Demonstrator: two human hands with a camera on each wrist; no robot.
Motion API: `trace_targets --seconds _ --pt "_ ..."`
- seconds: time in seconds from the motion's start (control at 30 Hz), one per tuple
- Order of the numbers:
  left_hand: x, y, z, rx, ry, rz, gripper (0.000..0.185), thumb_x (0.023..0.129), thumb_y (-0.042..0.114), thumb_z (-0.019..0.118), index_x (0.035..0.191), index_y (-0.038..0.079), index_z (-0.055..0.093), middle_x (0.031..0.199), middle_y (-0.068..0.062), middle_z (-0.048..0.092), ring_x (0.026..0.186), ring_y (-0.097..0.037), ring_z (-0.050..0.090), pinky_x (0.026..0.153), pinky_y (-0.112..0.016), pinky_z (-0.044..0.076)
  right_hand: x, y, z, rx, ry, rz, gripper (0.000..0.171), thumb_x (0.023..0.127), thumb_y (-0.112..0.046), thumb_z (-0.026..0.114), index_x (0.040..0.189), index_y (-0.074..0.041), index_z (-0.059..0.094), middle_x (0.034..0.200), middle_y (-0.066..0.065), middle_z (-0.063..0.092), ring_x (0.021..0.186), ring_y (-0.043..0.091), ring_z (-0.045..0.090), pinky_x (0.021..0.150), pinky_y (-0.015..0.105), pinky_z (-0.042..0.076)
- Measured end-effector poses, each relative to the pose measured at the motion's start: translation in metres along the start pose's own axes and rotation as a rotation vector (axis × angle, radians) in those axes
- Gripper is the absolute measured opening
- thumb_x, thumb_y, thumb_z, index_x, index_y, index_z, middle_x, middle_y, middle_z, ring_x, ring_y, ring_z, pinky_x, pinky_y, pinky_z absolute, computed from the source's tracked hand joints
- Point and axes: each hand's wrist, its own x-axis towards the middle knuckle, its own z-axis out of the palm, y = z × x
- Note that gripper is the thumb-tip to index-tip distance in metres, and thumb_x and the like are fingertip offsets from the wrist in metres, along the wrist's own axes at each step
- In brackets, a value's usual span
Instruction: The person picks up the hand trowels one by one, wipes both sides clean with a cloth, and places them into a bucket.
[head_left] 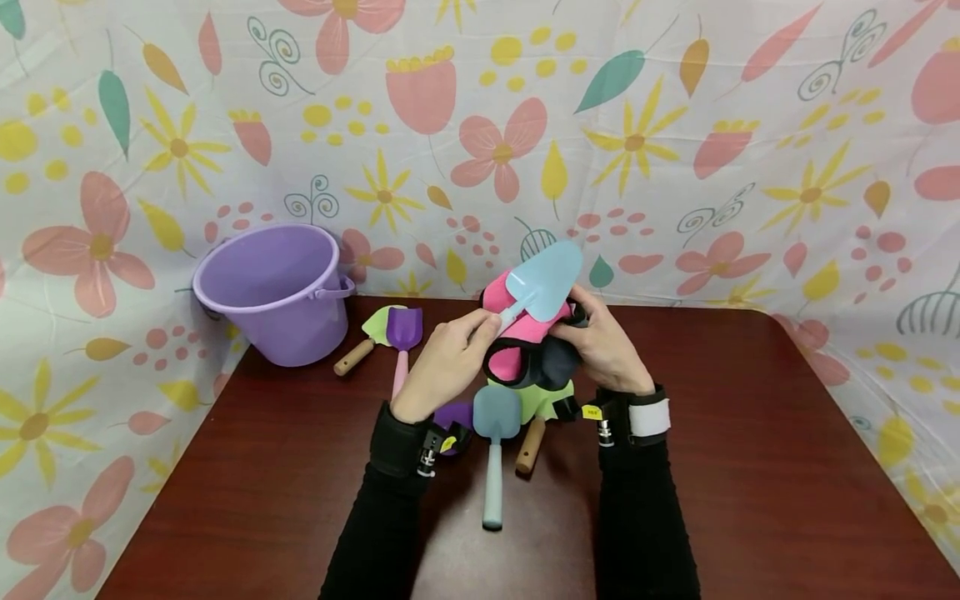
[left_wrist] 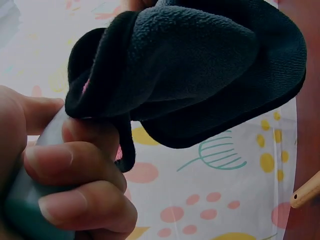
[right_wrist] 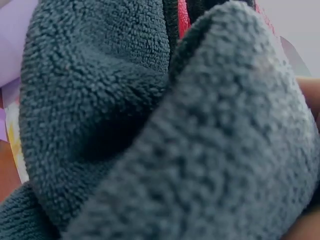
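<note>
Honestly the wrist views hide most of it; the right wrist camera is nearly filled by the dark fuzzy side of the cloth (right_wrist: 165, 140), so the fingers there can't be made out, and the left wrist camera only catches curled fingers (left_wrist: 75, 165) wrapped round a blurry teal handle with the cloth bunched above them; the head view sorts it out though: the left hand (head_left: 447, 360) grips the handle of the light blue shovel (head_left: 543, 275), whose blade sticks up and away past the knuckles, lying against the pink face of the pink and black cloth (head_left: 525, 346); the right hand (head_left: 603, 346) has its fingers curled round that cloth, holding it bunched just right of the left hand, so shovel and cloth are touching between the two hands; right under the hands, partly hidden by them, sit a grey-blue shovel (head_left: 495, 454) with its handle pointing back toward the person, a green shovel with a wooden handle (head_left: 534, 433) and a bit of something purple (head_left: 453, 414) cut off by the left wrist; further left of the left hand lie a purple shovel (head_left: 403, 337) and another green wooden-handled shovel (head_left: 365, 340), with a purple bucket (head_left: 273, 287) standing upright beyond them; everything is on a dark reddish-brown table (head_left: 750, 467), ringed by a white flowery sheet (head_left: 675, 125) as a backdrop.
</note>
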Motion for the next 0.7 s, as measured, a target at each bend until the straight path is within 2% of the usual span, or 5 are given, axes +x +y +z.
trace_targets --seconds 0.2,0.37,0.6,0.7 --pt "-0.0003 0.0014 -0.0015 0.035 -0.050 0.025 0.031 0.106 0.037 0.040 0.103 0.016 0.062 0.069 0.002 0.039 0.053 -0.009 0.031 0.053 -0.027 0.028 -0.0009 0.0014 -0.0004 0.010 0.034 -0.044 0.042 0.095 0.010 0.054 0.134 -0.006 0.050 0.128 0.019 0.047 0.103 0.023 0.058 0.078 0.029 0.054" --pt "-0.0022 0.0003 -0.0041 0.053 -0.097 0.031 0.030 0.107 0.037 0.039 0.097 0.017 0.060 0.067 0.003 0.040 0.053 -0.008 0.033 0.053 -0.027 0.029 -0.0026 0.0011 -0.0018 -0.015 0.106 -0.083 0.034 0.094 0.009 0.055 0.124 -0.006 0.056 0.121 0.015 0.050 0.099 0.022 0.056 0.077 0.028 0.053" --pt "-0.0023 -0.0001 -0.0050 0.089 -0.096 0.042 0.032 0.107 0.039 0.039 0.101 0.019 0.063 0.068 0.004 0.042 0.052 -0.007 0.033 0.052 -0.027 0.028 -0.0027 -0.0005 -0.0030 -0.001 0.117 -0.147 0.034 0.094 0.013 0.053 0.123 -0.003 0.057 0.121 0.015 0.049 0.104 0.023 0.052 0.081 0.028 0.052" --pt "-0.0021 0.0008 -0.0042 0.091 -0.089 0.033 0.030 0.106 0.038 0.040 0.107 0.020 0.064 0.067 0.004 0.042 0.050 -0.008 0.032 0.050 -0.027 0.027 -0.0030 -0.0016 -0.0028 0.011 0.138 -0.172 0.036 0.093 0.014 0.053 0.125 -0.002 0.057 0.121 0.015 0.049 0.105 0.022 0.052 0.081 0.027 0.052"
